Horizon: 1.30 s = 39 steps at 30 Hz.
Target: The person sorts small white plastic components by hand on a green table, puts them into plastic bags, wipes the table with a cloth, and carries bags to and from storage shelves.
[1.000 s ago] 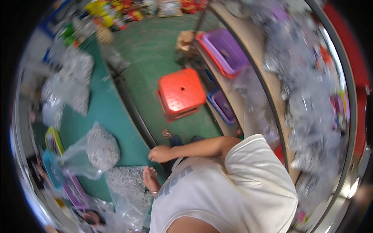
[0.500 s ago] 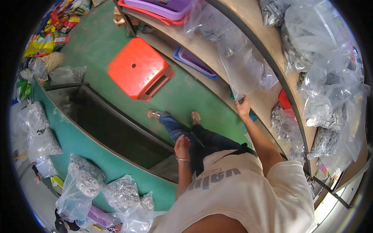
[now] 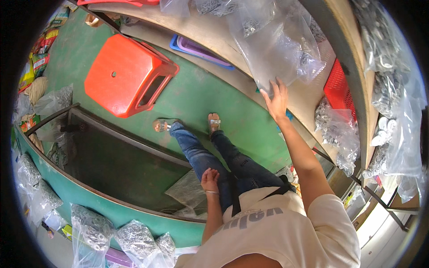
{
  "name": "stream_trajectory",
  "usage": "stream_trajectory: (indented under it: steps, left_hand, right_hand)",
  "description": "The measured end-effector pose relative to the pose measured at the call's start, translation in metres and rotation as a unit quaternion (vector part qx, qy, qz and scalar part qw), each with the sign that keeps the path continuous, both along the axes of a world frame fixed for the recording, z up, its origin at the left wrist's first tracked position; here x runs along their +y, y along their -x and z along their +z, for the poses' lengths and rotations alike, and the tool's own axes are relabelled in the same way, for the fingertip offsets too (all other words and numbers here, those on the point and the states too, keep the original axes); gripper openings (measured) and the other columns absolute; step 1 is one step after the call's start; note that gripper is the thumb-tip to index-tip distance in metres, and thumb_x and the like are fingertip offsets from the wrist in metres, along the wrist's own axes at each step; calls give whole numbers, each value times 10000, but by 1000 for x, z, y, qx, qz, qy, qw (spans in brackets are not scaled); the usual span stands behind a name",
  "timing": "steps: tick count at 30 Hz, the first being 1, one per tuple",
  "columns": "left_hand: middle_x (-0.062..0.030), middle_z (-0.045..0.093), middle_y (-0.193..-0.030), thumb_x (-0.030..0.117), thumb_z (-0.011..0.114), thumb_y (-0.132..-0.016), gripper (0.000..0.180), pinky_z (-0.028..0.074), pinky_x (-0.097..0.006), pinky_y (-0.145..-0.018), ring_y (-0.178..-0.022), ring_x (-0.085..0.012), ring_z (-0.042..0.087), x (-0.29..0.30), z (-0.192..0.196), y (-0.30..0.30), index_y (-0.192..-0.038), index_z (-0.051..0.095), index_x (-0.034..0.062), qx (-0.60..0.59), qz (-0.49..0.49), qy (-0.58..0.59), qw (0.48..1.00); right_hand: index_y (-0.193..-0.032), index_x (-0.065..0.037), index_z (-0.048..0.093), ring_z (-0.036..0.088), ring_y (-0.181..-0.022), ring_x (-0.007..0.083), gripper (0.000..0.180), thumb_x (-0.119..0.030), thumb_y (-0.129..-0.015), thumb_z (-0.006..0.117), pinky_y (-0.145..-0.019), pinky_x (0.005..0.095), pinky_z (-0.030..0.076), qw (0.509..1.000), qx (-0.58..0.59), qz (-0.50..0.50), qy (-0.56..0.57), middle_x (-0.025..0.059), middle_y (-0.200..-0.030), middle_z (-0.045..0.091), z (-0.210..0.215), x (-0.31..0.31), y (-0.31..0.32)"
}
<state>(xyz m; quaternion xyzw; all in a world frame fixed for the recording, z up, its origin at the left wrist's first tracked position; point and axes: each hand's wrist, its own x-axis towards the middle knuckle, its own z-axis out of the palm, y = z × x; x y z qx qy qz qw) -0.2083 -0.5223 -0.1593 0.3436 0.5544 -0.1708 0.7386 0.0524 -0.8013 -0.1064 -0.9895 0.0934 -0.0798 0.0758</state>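
Note:
My right hand (image 3: 278, 99) reaches out to the shelf on the right, fingers spread, at the lower end of a large clear plastic bag (image 3: 276, 58). The fingertips touch or nearly touch its edge; the hand does not grip it. Small grey metal-looking pieces in clear bags (image 3: 257, 23) lie farther in on this shelf. My left hand (image 3: 210, 180) hangs in front of my jeans, its fingers loosely curled with nothing visible in them. A bracelet circles that wrist.
An orange-red plastic stool (image 3: 123, 73) stands on the green floor ahead. Purple and blue trays (image 3: 201, 51) lie on the lower shelf. A red basket (image 3: 337, 85) is at the right. To the left, a green-topped table (image 3: 53, 187) carries several bags of small grey pieces.
My right hand has let go of the clear bag's edge, its fingers now spread. The view has shifted; the stool appears farther left. My left hand stays low with curled fingers.

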Motion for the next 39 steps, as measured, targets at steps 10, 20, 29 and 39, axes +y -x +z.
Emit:
stream_trajectory:
  steps: [10, 20, 29, 39]
  left_hand:
    - [-97, 563, -851, 117, 486, -849, 161, 500, -305, -677, -777, -192, 574, 7, -6, 17, -971, 513, 15, 6, -27, -22, 999]
    - [-110, 565, -849, 112, 478, -850, 167, 503, -321, -684, -777, -214, 578, 11, 11, 4, -983, 506, 15, -39, -114, -109, 987]
    - [-94, 570, -868, 127, 497, -845, 181, 508, -321, -667, -783, -200, 580, 17, -6, 16, -987, 510, 16, -70, -11, -26, 997]
    - [-100, 451, -1142, 29, 574, -768, 552, 422, -257, -776, -975, -166, 488, 33, 109, -116, -1252, 310, 58, -287, -68, -99, 950]
  right_hand:
    - [-867, -58, 612, 465, -988, 319, 164, -73, -704, 602, -826, 389, 399, 998, -52, 39, -13, 118, -1058, 511, -15, -16, -2]
    - [-1198, 29, 355, 401, -1072, 350, 782, -401, -630, 680, -907, 412, 318, 994, -53, -19, -95, 225, -1156, 416, 11, 20, -89]
    - [-626, -36, 570, 534, -556, 215, 222, -179, -785, 512, -534, 360, 419, 913, -242, -275, -181, 73, -614, 574, -34, 4, -228]
    - [-1011, 16, 472, 479, -1003, 202, 229, -143, -848, 494, -920, 357, 351, 635, -4, -30, -772, 99, -1048, 508, 120, 116, -47]
